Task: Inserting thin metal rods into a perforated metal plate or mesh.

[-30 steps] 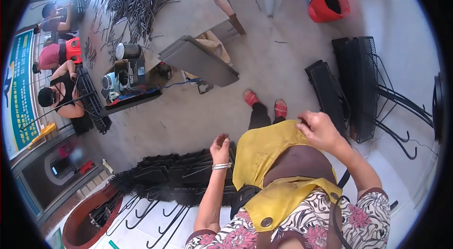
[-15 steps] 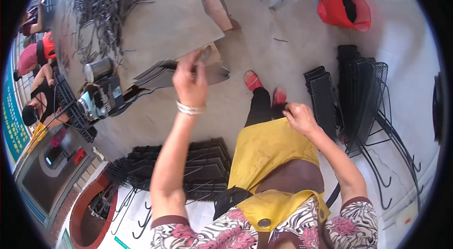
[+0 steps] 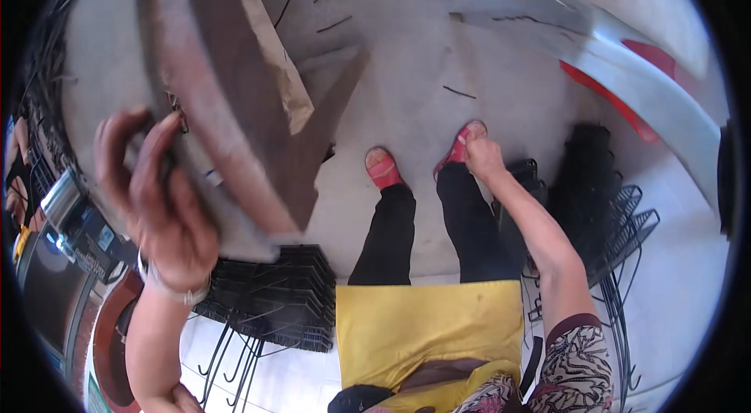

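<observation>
At the left of the frame, the left hand [image 3: 160, 202] grips the edge of a large brown cardboard sheet [image 3: 227, 92], fingers curled on it. At centre right, the right hand [image 3: 481, 156] rests loosely closed by a red sandal [image 3: 460, 149]; whether it holds anything cannot be told. Stacked black wire racks [image 3: 274, 296] lie below the cardboard.

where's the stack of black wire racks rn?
In the head view the stack of black wire racks sits on the floor at lower left, just right of the left hand, beside the yellow apron.
</observation>
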The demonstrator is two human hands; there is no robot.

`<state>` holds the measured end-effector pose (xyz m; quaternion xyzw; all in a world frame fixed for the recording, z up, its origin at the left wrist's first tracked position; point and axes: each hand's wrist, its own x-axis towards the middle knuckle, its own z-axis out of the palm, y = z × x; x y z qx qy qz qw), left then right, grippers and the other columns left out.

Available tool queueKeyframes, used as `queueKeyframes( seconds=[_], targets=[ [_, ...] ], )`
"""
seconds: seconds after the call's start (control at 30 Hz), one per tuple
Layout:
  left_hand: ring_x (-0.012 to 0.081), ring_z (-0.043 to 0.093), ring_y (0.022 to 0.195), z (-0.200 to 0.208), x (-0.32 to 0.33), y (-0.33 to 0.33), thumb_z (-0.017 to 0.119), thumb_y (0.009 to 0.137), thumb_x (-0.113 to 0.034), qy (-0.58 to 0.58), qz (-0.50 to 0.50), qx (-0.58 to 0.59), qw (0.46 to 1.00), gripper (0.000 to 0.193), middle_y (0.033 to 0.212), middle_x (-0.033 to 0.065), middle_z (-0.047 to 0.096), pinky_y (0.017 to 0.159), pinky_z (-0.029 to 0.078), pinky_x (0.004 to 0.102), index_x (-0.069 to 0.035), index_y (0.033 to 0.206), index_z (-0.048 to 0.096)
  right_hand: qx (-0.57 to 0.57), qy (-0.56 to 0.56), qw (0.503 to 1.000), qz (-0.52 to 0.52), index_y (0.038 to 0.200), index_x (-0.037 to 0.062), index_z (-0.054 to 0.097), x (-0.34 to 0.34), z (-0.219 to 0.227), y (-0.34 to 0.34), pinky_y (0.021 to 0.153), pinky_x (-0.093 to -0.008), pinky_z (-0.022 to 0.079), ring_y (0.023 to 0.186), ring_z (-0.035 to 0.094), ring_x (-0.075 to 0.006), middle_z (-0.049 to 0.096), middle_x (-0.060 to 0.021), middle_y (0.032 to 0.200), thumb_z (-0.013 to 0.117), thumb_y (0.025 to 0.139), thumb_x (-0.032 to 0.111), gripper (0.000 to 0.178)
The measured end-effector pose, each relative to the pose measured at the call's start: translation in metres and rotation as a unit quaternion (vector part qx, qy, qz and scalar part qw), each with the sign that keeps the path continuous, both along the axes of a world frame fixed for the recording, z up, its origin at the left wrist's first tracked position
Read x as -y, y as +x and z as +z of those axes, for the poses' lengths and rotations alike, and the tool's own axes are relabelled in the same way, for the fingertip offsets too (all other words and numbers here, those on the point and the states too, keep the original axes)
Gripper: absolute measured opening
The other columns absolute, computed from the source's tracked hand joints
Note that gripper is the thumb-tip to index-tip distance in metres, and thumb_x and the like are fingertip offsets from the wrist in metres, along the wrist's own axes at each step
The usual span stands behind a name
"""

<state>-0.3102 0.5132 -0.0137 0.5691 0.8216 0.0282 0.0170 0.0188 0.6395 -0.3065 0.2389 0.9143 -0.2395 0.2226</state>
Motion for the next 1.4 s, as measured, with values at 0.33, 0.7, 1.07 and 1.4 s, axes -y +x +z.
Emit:
queueKeyframes(
  seconds=[0.33, 0.7, 1.07, 1.4],
  targets=[
    [0.0315, 0.040, 0.107, 0.030, -0.001, 0.021, 0.033, 0.086, -0.023, -0.103, 0.036, -0.065, 0.992, 0.037, 0.118, 0.0191, 0.036, 0.089, 0.033, 0.0434, 0.000, 0.114, 0.039, 0.137, 0.066, 0.988, -0.010, 0.081, 0.0011, 0.049, -0.024, -0.147, -0.018, 0.051, -0.0395, 0.049, 0.061, 0.061, -0.0284, 0.060, -0.0162, 0.068, 0.048, 0.074, 0.007, 0.009],
    [0.0259, 0.037, 0.115, 0.066, 0.065, -0.003, 0.036, 0.082, -0.038, -0.067, 0.175, -0.112, 0.976, 0.049, 0.126, 0.0110, 0.036, 0.095, 0.033, 0.0402, -0.008, 0.121, 0.038, 0.098, 0.034, 0.979, 0.178, 0.077, 0.0031, 0.050, -0.025, -0.170, 0.000, 0.044, -0.0365, 0.047, 0.056, 0.061, -0.0233, 0.059, -0.0126, 0.059, 0.046, 0.074, 0.007, 0.006],
    [0.0345, 0.042, 0.098, 0.000, -0.004, 0.008, 0.041, 0.080, -0.012, -0.002, 0.049, 0.013, 0.999, 0.028, 0.106, 0.0186, 0.042, 0.085, 0.035, 0.0473, 0.001, 0.102, 0.052, 0.068, -0.149, 0.967, -0.194, 0.078, -0.0038, 0.047, 0.030, -0.008, -0.035, 0.060, -0.0487, 0.045, 0.066, 0.057, -0.0391, 0.057, -0.0264, 0.069, 0.044, 0.078, 0.018, 0.022],
    [0.0260, 0.044, 0.095, -0.016, 0.009, 0.001, 0.054, 0.064, -0.007, 0.083, 0.048, 0.050, 0.994, 0.039, 0.101, 0.0089, 0.045, 0.081, 0.034, 0.0421, -0.007, 0.103, 0.053, -0.244, -0.293, 0.857, -0.345, 0.072, -0.0009, 0.043, -0.046, 0.235, -0.170, 0.045, -0.0309, 0.041, 0.043, 0.052, -0.0181, 0.051, -0.0101, 0.050, 0.047, 0.082, 0.006, 0.013]
  ],
)
